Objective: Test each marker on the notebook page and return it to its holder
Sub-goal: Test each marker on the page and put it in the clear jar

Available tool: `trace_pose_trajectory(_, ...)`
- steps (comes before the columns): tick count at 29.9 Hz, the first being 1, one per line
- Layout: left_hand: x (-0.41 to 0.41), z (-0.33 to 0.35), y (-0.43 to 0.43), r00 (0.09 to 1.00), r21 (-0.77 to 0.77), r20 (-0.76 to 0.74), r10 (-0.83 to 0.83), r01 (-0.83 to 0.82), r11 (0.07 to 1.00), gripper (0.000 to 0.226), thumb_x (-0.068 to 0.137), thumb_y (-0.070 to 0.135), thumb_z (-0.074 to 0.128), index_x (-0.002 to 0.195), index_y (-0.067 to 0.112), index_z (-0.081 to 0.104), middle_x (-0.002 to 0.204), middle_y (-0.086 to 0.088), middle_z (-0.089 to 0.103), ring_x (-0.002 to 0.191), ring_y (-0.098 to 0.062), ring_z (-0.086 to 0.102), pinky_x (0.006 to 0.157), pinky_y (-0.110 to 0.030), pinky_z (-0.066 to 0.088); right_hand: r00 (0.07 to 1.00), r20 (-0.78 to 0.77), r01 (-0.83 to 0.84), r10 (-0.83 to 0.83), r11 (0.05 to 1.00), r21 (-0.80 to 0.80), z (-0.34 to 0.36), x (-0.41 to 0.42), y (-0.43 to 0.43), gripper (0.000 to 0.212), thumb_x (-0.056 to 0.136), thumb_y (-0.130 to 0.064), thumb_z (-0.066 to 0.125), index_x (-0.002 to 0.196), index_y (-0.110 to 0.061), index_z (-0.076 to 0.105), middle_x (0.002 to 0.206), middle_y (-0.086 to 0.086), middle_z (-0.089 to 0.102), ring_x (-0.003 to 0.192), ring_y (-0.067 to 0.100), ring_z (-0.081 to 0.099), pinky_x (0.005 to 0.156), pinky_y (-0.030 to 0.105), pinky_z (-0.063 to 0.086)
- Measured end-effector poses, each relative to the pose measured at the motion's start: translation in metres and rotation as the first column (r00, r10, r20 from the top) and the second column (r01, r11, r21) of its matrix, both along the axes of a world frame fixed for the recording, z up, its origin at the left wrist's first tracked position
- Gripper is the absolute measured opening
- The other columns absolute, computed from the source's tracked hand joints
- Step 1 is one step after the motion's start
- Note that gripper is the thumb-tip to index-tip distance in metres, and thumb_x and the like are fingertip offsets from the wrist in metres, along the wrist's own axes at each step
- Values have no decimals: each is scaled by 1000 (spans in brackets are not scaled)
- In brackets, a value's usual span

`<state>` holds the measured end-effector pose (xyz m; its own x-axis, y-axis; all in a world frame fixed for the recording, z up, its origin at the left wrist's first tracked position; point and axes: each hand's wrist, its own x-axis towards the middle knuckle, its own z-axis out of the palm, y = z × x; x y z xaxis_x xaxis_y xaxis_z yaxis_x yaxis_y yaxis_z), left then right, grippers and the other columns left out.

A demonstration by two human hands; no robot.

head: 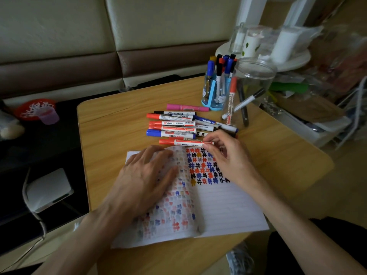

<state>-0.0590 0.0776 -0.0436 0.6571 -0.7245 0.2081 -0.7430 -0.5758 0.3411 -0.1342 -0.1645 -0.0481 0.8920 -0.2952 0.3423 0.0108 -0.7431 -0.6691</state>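
An open notebook (pixel 218 203) lies on the wooden table, its right page filled at the top with red, blue, black and orange hash marks. My left hand (pixel 147 175) rests flat on the left page. My right hand (pixel 224 155) pinches the rear end of a capped red marker (pixel 184 142) that lies level just above the page's top edge. Behind it, several loose markers (pixel 174 126) lie in a pile. A blue holder (pixel 215 92) stands full of markers. Beside it, a clear plastic jar (pixel 252 92) holds three markers.
A pink marker (pixel 187 107) lies in front of the blue holder. A white round tray (pixel 264 54) with bottles stands at the back right. Clutter and a white bin (pixel 317 124) crowd the right side. A red bowl (pixel 35 109) sits on the dark cabinet at left.
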Motion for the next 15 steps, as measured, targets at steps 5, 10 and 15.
trace_pose_trajectory(5, 8, 0, -13, 998, -107, 50, 30, -25, 994, 51, 99, 40, 54, 144, 20, 44, 143, -3, 48, 114, -24, 59, 87, -45, 57, 1000, 28, -17, 11, 975, 222, 11, -22, -4, 14, 98, -18, 68, 111, -17, 69, 99, -9, 72, 83, 5, 70, 71, 22, 59)
trace_pose_trajectory(10, 3, 3, -36, 993, -203, 115, -8, 32, 979, 31, 107, 34, 46, 130, 21, 64, 131, 0, 63, 116, -24, 59, 96, -46, 51, 995, 100, -51, 2, 869, 492, 22, -50, -11, 13, 97, -10, 69, 110, -9, 72, 93, 1, 74, 76, 13, 71, 71, 25, 58)
trace_pose_trajectory(15, -8, 3, -59, 989, -329, 72, -128, 144, 933, 24, 100, 40, 59, 110, 22, 71, 107, 8, 70, 98, -17, 63, 83, -37, 52, 985, 109, -7, -132, 605, 796, 29, -70, -16, 18, 96, -21, 71, 111, -12, 75, 92, 2, 74, 77, 13, 66, 66, 22, 52)
